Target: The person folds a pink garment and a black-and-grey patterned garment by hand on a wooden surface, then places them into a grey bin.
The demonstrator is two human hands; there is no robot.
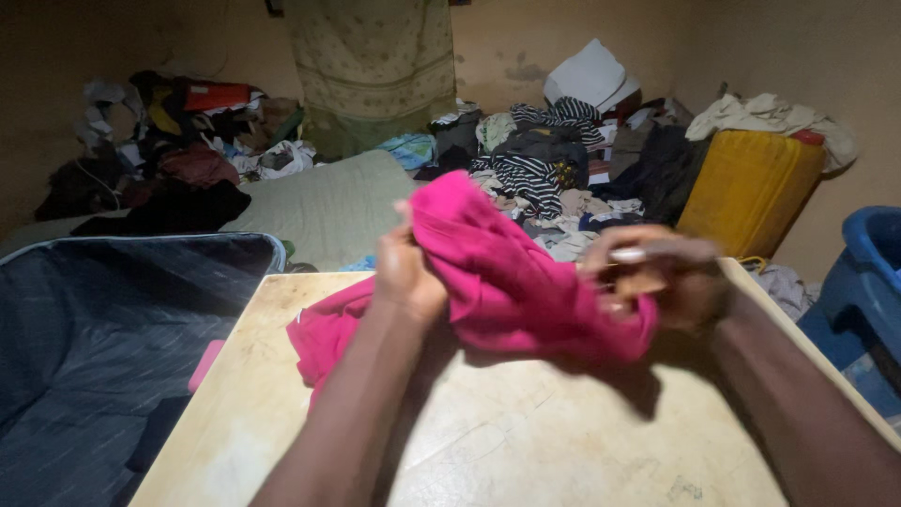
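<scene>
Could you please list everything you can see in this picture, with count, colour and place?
garment: one, pink, held above the table
table: one, pale cream, in front of the person
suitcase: one, dark, open, left of the table
mattress: one, pale green, behind the table
curtain: one, greenish patterned, back wall
clothes piles: two heaps, mixed colours, back left and back right
jerrycan: one, yellow, right, with cloth on top
tub: one, blue, far right
left hand: one, gripping the garment
right hand: one, blurred, at the garment's right end
</scene>
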